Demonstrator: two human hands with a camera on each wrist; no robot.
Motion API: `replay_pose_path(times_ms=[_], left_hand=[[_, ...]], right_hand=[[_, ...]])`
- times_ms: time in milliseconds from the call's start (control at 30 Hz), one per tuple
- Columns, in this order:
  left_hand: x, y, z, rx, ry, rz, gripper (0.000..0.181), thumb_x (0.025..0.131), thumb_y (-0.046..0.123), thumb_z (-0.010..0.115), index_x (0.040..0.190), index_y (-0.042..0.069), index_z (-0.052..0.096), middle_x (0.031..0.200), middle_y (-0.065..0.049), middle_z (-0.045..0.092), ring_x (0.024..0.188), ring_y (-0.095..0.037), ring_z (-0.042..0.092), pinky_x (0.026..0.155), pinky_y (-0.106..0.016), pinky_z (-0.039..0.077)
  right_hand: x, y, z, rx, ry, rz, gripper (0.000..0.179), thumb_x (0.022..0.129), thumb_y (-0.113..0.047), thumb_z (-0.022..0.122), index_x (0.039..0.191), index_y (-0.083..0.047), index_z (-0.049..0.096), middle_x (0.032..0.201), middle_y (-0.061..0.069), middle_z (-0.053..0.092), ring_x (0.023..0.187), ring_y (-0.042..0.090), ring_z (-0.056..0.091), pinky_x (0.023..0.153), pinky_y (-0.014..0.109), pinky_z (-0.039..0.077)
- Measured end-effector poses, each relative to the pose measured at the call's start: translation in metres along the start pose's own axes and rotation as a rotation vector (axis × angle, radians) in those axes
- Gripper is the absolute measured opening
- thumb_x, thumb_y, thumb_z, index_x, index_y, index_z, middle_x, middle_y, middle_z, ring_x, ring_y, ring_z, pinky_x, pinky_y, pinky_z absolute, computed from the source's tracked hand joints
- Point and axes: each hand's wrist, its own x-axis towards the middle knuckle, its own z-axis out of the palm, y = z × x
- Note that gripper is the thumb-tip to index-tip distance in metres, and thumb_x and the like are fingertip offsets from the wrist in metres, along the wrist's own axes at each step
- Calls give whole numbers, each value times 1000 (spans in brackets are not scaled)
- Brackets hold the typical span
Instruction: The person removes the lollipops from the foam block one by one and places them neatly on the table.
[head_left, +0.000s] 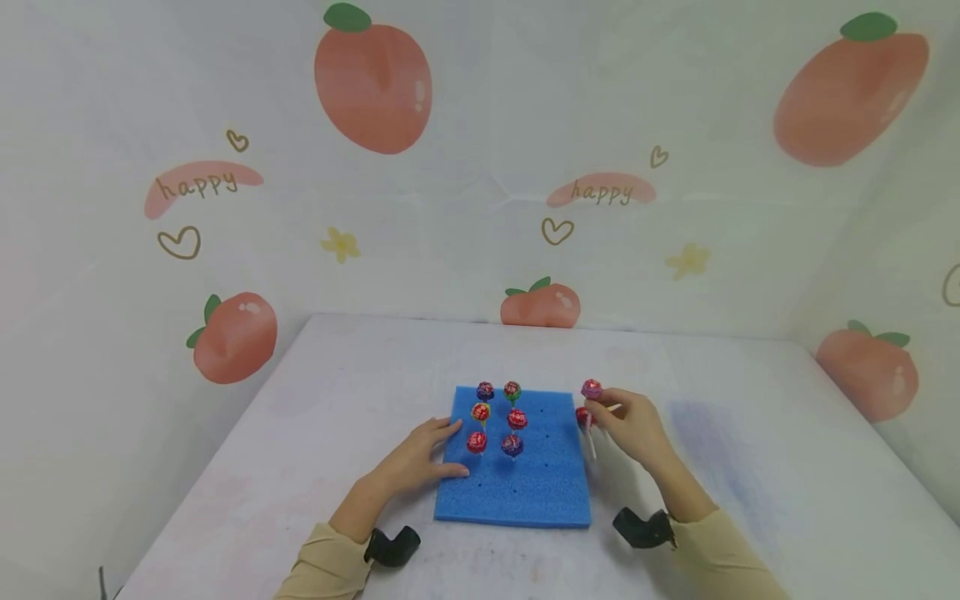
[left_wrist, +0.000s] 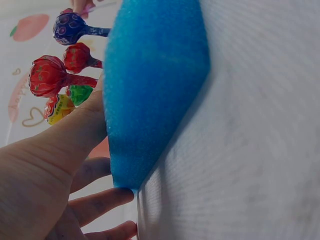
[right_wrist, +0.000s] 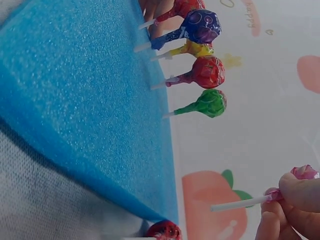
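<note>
A blue foam board (head_left: 551,496) lies on the table, with several wrapped lollipops standing in it by their sticks in two columns. My left hand (head_left: 408,462) rests at the board's left edge, its thumb (left_wrist: 75,130) against the top face and its fingers along the side. In the right hand (head_left: 637,425), thumb and fingers pinch a pink lollipop (head_left: 592,389) just below its wrapped head. Its white stick (right_wrist: 237,204) points free in the right wrist view, off the board's right side. A red lollipop (right_wrist: 165,231) lies beside the board's right edge, beneath this hand.
Small holes (head_left: 546,465) dot the board's right and front parts. Among the standing lollipops are a green one (right_wrist: 212,103), a yellow one (head_left: 481,412) and a dark blue one (head_left: 512,446). A printed white cloth (head_left: 450,242) hangs behind the white table (head_left: 360,367).
</note>
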Motion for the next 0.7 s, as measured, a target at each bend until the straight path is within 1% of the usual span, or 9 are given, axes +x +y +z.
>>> replay_pose_path(times_ms=[167, 333, 533, 700], left_hand=[[0, 0, 0, -1, 1, 0, 78, 78, 41, 72, 141, 7, 41, 147, -19, 37, 139, -41, 28, 110, -57, 30], [0, 0, 0, -3, 0, 9, 78, 79, 40, 72, 141, 7, 41, 147, -19, 37, 138, -41, 29, 110, -57, 30], [1, -1, 0, -2, 0, 12, 78, 78, 41, 72, 141, 7, 41, 147, -20, 37, 138, -42, 29, 110, -57, 29], [0, -1, 0, -3, 2, 13, 78, 78, 41, 72, 141, 6, 41, 147, -20, 37, 138, -42, 28, 110, -58, 29]], right_hand=[[-2, 0, -3, -14, 18, -9, 27, 90, -19, 61, 108, 1, 65, 103, 21, 67, 74, 22, 66, 57, 23, 49], [-2, 3, -6, -40, 33, -15, 27, 89, -19, 62, 107, 1, 66, 103, 21, 67, 73, 21, 63, 55, 23, 48], [-1, 7, -8, -61, 32, -27, 25, 90, -17, 61, 106, 1, 66, 102, 21, 68, 71, 18, 62, 56, 23, 48], [-1, 8, -10, -65, 17, -6, 25, 91, -17, 60, 106, 1, 65, 103, 21, 67, 70, 18, 63, 58, 23, 50]])
